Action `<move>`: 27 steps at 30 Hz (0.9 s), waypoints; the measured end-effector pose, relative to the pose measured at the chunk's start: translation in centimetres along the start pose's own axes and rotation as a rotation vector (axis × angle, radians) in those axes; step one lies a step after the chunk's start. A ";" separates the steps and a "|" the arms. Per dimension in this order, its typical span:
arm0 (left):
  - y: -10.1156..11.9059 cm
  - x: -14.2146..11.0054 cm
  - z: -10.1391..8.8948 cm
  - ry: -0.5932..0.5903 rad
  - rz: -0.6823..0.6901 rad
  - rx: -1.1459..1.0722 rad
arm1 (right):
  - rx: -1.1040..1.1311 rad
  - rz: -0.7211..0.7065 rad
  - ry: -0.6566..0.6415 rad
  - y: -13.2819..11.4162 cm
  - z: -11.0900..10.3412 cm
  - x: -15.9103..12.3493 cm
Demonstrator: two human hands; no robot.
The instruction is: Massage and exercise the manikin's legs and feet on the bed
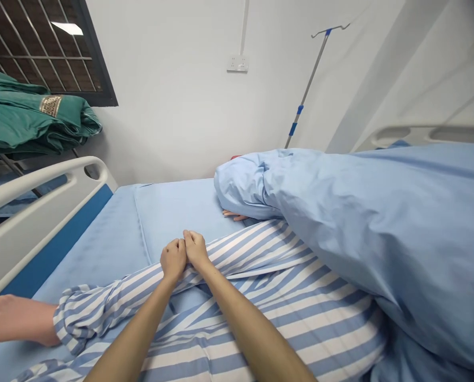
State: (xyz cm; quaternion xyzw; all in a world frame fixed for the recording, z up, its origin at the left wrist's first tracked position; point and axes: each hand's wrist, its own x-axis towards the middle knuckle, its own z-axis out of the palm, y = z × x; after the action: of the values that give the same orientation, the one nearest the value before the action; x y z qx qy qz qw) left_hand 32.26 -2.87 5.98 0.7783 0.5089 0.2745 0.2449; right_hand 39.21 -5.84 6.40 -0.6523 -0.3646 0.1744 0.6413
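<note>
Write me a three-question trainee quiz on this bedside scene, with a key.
1. True or false: the left hand and right hand touch each other on the blue-and-white striped gown.
2. What colour is the folded cloth beyond the white bed rail? A green, B red, C yellow.
3. What metal stand with blue bands rises to the right of the wall socket?

Key: 1 true; 2 A; 3 an IV pole.

Left hand (173,259) and right hand (196,249): side by side, holding striped gown (300,302) | other person's arm (11,319): at left, in gown sleeve, on blue bed sheet (101,254) | near: white bed rail (33,212), blue quilt (380,228), drip pole (307,90)
</note>
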 end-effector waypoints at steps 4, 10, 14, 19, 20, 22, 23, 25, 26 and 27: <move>0.3 0.2 -0.1 -0.032 -0.005 0.069 | -0.287 -0.128 -0.110 -1.5 -1.5 0.3; 0.4 -0.2 0.5 -0.043 0.018 0.170 | -0.518 -0.197 -0.095 -0.6 -4.8 0.5; 1.1 0.0 0.3 -0.050 0.099 0.148 | -0.282 -0.138 -0.056 0.4 -5.4 1.1; 5.1 -0.3 1.0 -0.022 0.179 -0.063 | 0.093 -0.053 -0.013 0.6 -5.9 2.2; 5.9 -0.6 1.5 -0.026 0.193 -0.114 | 0.160 -0.029 0.008 0.8 -6.0 2.4; 6.9 -1.5 2.8 -0.028 0.199 -0.153 | 0.262 0.022 0.068 1.3 -6.2 2.7; 7.2 -1.9 3.5 -0.019 0.182 -0.133 | 0.284 0.042 0.100 1.5 -6.3 2.8; 7.1 -2.5 4.6 0.010 0.126 -0.050 | 0.261 0.055 0.138 1.6 -6.5 2.9; 6.9 -2.7 4.9 0.020 0.099 -0.010 | 0.219 0.050 0.143 1.5 -6.6 2.9; 6.7 -2.8 5.1 0.021 0.083 0.020 | 0.151 0.038 0.140 1.2 -6.8 2.9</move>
State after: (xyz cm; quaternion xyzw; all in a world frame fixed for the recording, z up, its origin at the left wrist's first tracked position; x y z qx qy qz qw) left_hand 39.25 -8.41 6.19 0.7982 0.4815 0.2872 0.2202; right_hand 46.15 -8.56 6.74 -0.6193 -0.2923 0.1673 0.7092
